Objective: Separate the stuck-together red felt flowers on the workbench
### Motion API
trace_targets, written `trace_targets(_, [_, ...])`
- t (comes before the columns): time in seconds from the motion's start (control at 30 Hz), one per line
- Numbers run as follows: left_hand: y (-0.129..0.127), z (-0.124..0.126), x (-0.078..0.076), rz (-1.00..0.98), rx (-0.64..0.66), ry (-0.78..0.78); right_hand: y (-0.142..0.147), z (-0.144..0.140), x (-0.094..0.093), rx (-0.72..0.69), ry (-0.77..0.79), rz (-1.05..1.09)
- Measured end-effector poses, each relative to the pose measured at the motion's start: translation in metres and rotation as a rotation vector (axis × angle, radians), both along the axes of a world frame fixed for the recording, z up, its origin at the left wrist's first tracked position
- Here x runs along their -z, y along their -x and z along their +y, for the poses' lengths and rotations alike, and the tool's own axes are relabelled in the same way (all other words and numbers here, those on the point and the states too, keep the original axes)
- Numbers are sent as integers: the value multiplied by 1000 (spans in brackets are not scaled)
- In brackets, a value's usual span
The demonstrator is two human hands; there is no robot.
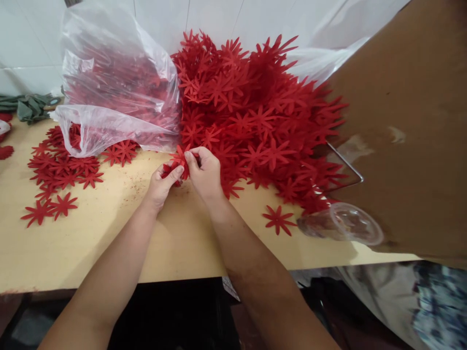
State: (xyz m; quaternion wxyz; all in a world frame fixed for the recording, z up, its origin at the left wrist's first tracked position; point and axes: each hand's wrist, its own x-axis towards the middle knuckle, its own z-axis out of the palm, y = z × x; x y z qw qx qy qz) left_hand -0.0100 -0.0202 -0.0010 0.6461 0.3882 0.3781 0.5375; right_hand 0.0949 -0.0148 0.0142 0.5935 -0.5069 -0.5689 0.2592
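Both hands meet at the table's middle, pinching red felt flower cut-outs (179,162) between the fingertips. My left hand (162,182) holds the small stack from below and the left. My right hand (205,170) grips it from the right, thumb and forefinger on a petal. Just behind the hands rises a large heap of the same red flowers (255,116), which reaches the wall.
A clear plastic bag (116,87) of red flowers lies at the back left, with loose flowers (58,170) spread below it. A single flower (279,219) and a clear plastic cup (341,223) lie at the right, beside a brown cardboard box (408,126). Wooden table (109,233).
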Motion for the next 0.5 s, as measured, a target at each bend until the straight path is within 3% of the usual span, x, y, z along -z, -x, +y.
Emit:
trace_targets(0.23, [2, 8, 0, -114, -128, 89, 2, 7, 6, -324, 105, 186])
trace_targets(0.37, [2, 7, -2, -118, -140, 82, -2, 7, 5, -383, 216, 330])
trace_targets(0.5, [1, 5, -1, -101, -164, 93, -7, 7, 3, -397, 297, 306])
